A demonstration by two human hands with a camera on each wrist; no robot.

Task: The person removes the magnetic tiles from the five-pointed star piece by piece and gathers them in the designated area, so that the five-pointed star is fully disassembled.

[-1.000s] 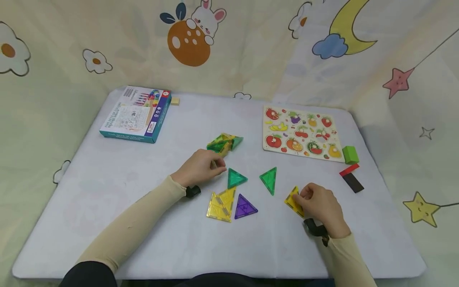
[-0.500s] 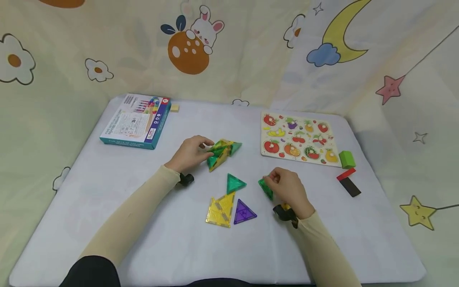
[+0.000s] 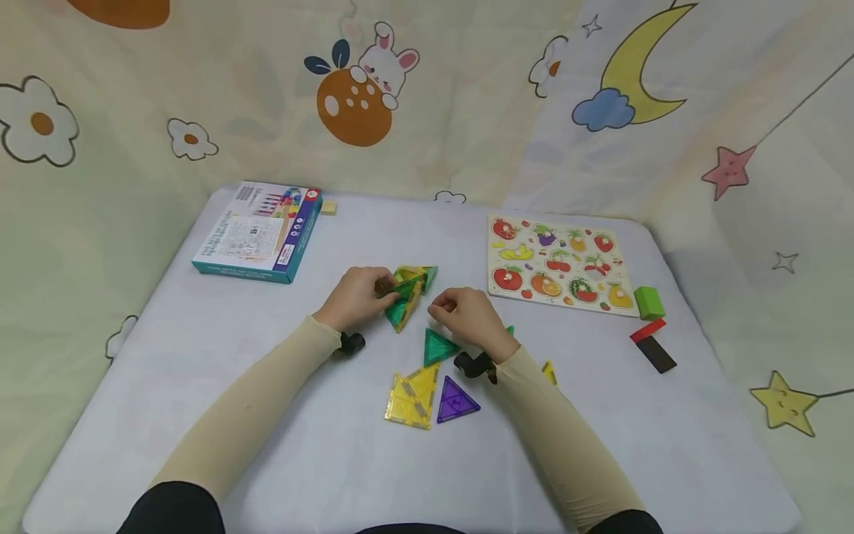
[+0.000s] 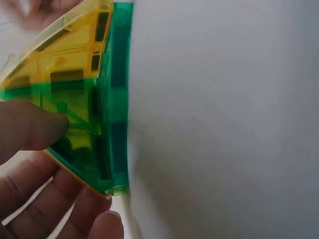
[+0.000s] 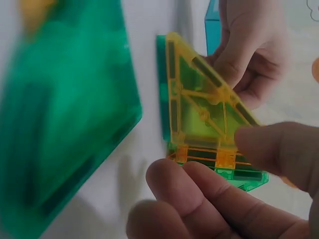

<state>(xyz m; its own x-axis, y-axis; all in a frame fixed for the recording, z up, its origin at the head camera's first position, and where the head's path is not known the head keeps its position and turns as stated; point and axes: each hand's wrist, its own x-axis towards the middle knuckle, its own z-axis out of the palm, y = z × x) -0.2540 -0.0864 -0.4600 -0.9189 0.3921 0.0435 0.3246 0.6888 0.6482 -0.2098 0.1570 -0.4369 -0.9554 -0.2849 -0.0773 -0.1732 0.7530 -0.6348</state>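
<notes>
1. Since a half second ago, the right hand (image 3: 467, 315) has left the green tile on the table (image 3: 200, 356) and come up beside the tile stack (image 3: 408, 291); the left hand (image 3: 356, 297) stays on it.
2. Left grip: fingers (image 4: 30, 129) curled round the stack's near edge, holding it tilted off the table.
3. Right grip: fingertips (image 5: 269, 147) pinch a yellow tile's corner on the stack.
4. Just below the stack lies a green triangle (image 3: 438, 346); further below it, a yellow tile (image 3: 410, 397) and a purple triangle (image 3: 456, 400).
5. Left of the stack, well apart, a box (image 3: 256, 232); right of it, a fruit puzzle (image 3: 557, 263).
</notes>
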